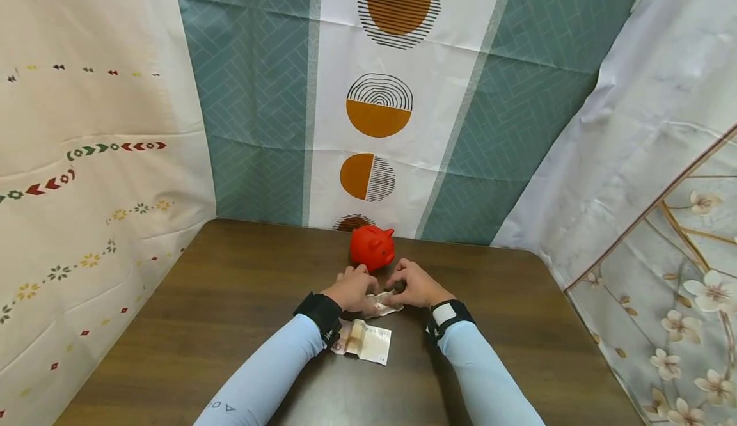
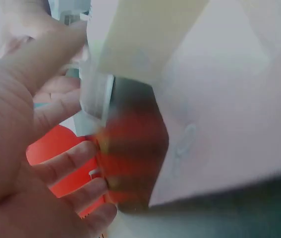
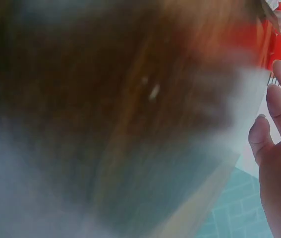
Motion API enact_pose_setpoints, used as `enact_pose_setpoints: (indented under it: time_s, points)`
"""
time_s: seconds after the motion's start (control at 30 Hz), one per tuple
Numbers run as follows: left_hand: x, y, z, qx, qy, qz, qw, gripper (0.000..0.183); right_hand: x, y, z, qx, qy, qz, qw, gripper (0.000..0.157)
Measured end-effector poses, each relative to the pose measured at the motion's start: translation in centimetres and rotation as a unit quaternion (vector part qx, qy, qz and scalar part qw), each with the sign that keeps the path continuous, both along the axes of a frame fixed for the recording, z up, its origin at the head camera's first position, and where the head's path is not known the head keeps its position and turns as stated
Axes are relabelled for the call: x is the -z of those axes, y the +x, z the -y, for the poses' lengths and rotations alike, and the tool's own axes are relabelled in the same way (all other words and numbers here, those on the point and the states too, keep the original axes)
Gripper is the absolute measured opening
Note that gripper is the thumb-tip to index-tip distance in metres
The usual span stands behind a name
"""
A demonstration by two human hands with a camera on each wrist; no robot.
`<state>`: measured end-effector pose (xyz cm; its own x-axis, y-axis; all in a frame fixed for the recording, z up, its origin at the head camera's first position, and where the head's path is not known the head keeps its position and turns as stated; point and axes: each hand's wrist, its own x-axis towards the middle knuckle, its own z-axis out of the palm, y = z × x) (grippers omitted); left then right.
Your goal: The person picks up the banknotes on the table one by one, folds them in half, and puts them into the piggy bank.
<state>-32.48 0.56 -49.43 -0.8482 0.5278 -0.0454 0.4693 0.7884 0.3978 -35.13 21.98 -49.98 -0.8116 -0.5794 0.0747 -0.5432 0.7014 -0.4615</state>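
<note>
Left hand (image 1: 351,289) and right hand (image 1: 419,287) both pinch a crumpled banknote (image 1: 384,304) at lower centre of the head view, their fingers hiding its ends; just below, a black wrist strap (image 1: 320,317) covers one end of a second banknote (image 1: 373,343) on the bench (image 1: 247,279). Fingers partly block the red piggy bank (image 1: 370,247) in the left-wrist view, though the head view shows it nearly whole; the right-wrist view is mostly blur.

Brown table (image 1: 230,285) before a teal and white curtain (image 1: 253,93), cream cloth (image 1: 98,112) at left.
</note>
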Motion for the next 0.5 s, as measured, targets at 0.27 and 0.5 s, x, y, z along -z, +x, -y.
enact_pose_setpoints:
  time_s: [0.27,0.5]
  points:
    - [0.0,0.4,0.1,-0.012,0.003,-0.033,0.9994,0.039,-0.2,0.2,0.7,0.005,0.018,0.035,0.999,0.015]
    - [0.4,0.2,0.2,-0.025,0.016,-0.035,0.999,0.046,-0.7,0.5,1.1,0.005,0.003,0.042,0.999,0.019]
